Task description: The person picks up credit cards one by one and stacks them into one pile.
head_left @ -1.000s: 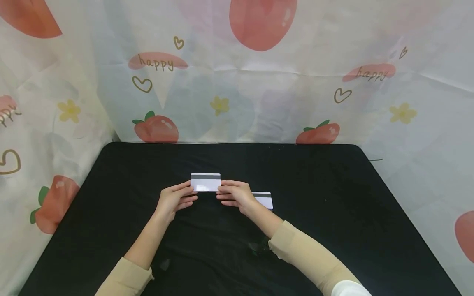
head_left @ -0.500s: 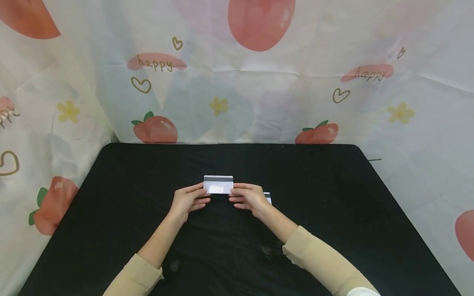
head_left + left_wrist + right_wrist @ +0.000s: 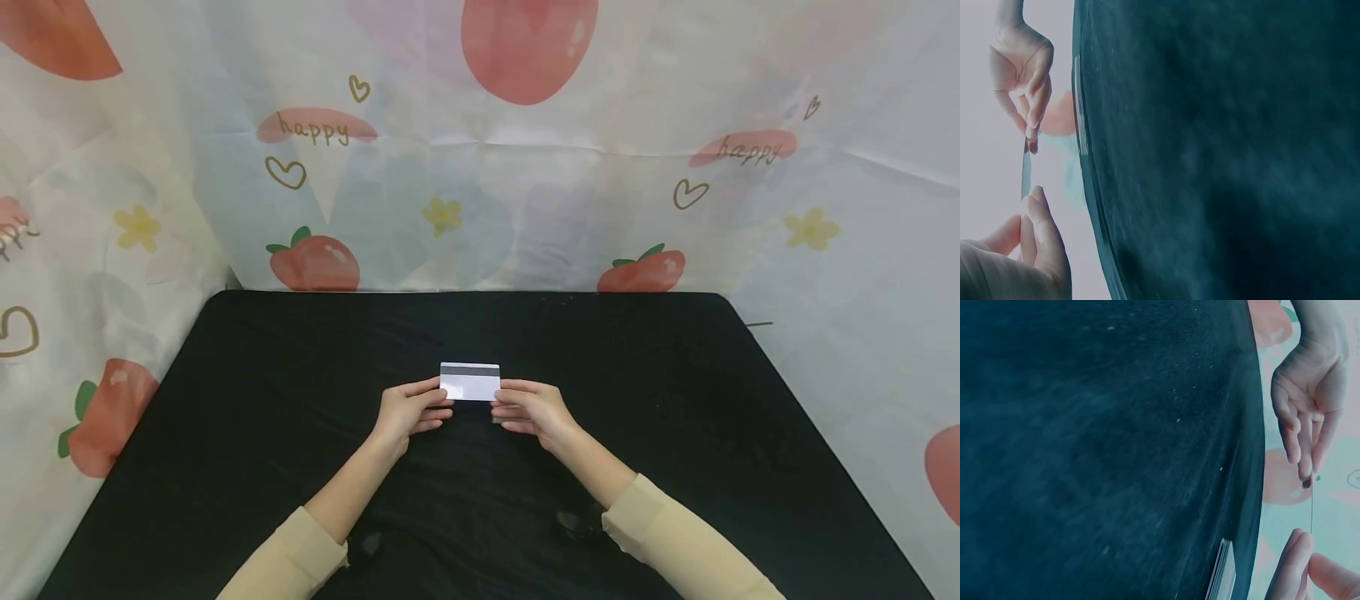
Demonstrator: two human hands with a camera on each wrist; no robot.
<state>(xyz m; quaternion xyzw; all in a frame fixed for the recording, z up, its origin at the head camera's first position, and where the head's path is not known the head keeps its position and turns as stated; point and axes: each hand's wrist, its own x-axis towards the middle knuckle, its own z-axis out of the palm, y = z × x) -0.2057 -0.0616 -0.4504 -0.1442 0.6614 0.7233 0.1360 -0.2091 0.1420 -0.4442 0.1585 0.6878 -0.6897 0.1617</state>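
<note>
A white card with a dark magnetic stripe point(image 3: 470, 384) is held up, stripe side towards the head camera. My left hand point(image 3: 407, 412) pinches its left edge between thumb and fingers, while my right hand point(image 3: 537, 411) pinches the right edge. Seen edge-on in the right wrist view, the card point(image 3: 1312, 506) is a thin line between both hands. A stack of similar cards point(image 3: 1222, 575) lies on the table below. In the head view my right hand hides nearly all of that stack.
A black cloth covers the table point(image 3: 300, 358). Behind it and at the sides hangs a pale curtain point(image 3: 540, 200) printed with fruit, hearts and flowers. Two faint dark patches show on the cloth near the forearms.
Both hands have carried the held card to the right and slightly nearer. The stack on the table, partly visible before, is now almost wholly behind my right hand.
</note>
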